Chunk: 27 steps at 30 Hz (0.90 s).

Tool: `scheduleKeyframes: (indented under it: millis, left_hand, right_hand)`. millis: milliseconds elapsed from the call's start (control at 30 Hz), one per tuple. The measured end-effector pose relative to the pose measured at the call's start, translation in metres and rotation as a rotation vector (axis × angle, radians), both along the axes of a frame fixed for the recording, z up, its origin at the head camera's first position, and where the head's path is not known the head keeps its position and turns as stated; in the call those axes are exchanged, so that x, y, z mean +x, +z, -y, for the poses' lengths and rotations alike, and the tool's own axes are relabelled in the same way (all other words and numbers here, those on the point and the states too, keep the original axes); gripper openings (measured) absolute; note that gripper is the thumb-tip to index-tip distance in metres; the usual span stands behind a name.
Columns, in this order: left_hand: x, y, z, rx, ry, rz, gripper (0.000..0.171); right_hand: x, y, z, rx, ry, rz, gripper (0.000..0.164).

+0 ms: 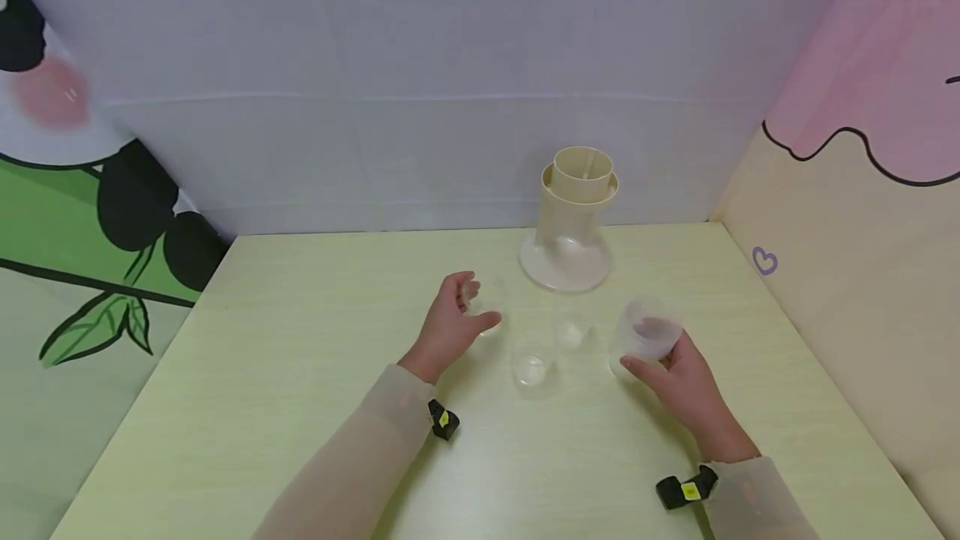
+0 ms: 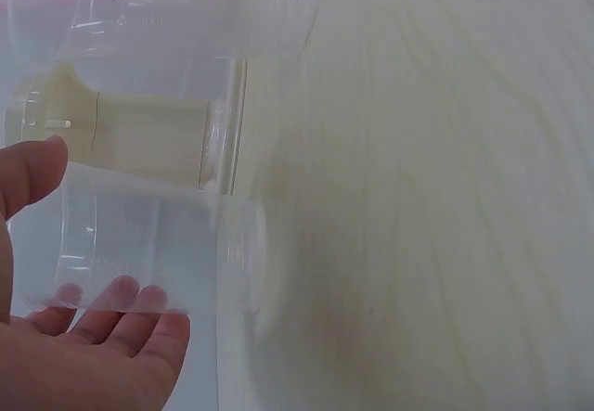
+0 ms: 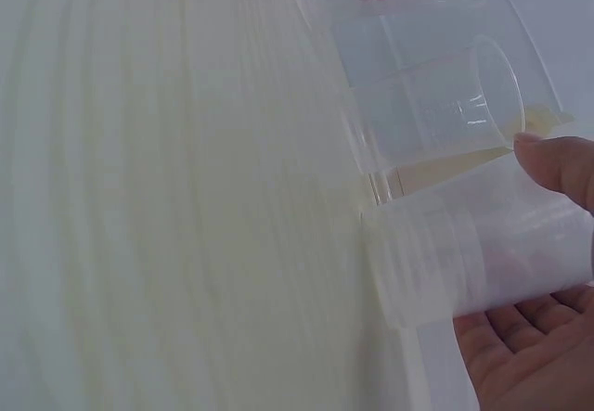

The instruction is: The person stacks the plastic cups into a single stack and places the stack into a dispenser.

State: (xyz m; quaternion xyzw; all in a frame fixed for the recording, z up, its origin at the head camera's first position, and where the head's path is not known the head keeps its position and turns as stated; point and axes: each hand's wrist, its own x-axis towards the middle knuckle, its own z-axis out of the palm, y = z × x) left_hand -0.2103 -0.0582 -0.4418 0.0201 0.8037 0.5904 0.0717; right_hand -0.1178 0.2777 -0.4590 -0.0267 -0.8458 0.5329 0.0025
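My left hand curves round a clear plastic cup, with the thumb at one side and fingertips showing through the opposite wall. That cup's base is close to the tabletop. On the right, my right hand grips a stack of frosted plastic cups, thumb on one side and fingers behind. Ridges near the stack's bottom show several nested cups. Between the hands stand two more clear cups, a nearer cup and a farther cup.
At the back of the table stands a cream-coloured double tube on a clear round base. Pale wood grain covers the tabletop. A white cloth hangs behind it, with printed panels at both sides.
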Motion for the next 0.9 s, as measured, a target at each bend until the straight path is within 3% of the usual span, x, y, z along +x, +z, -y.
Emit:
scheduleKeyframes:
  millis: [567, 900]
  left_hand:
    - [-0.006, 0.009, -0.001, -0.011, 0.026, -0.026, 0.078]
    - [-0.008, 0.027, -0.003, 0.004, 0.017, -0.047, 0.077]
  right_hand:
    - [-0.008, -0.007, -0.005, 0.0, 0.012, -0.004, 0.081]
    - [-0.011, -0.008, -0.005, -0.004, 0.024, -0.008, 0.081]
